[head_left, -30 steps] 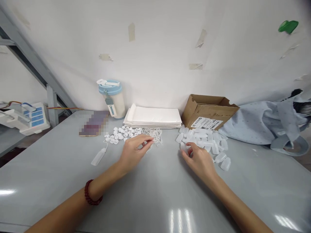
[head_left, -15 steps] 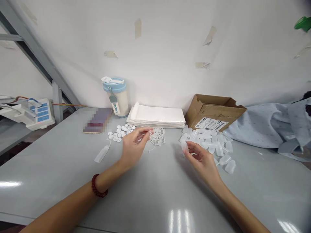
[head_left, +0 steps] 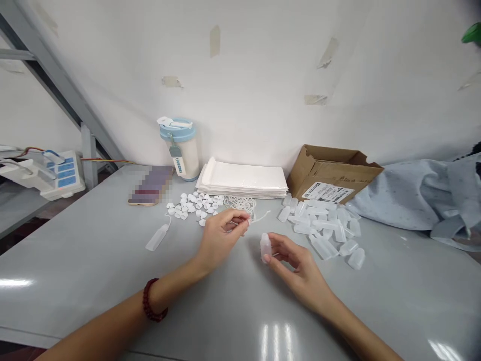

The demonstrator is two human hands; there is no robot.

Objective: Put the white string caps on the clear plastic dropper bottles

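My right hand (head_left: 296,265) pinches a small translucent plastic bottle (head_left: 265,246) upright, just above the grey table (head_left: 233,306). My left hand (head_left: 221,235) is closed in a pinch on a thin white plastic strap (head_left: 259,216) drawn from the tangle of straps (head_left: 242,203). The two hands are close together near the middle of the table. A heap of several empty bottles (head_left: 323,225) lies to the right of my right hand. Small white caps (head_left: 193,203) are scattered behind my left hand. One finished bottle with cap and strap (head_left: 158,236) lies to the left.
At the back stand a blue-lidded cup (head_left: 179,148), a stack of white padded envelopes (head_left: 244,180), an open cardboard box (head_left: 332,173) and a phone (head_left: 150,185). Light blue cloth (head_left: 417,195) lies at the right. A white device (head_left: 45,173) sits on the left bench.
My right hand has lifted a bottle out of the heap and brought it left toward the middle. My left hand has pulled a strap from the tangle and moved nearer to me.
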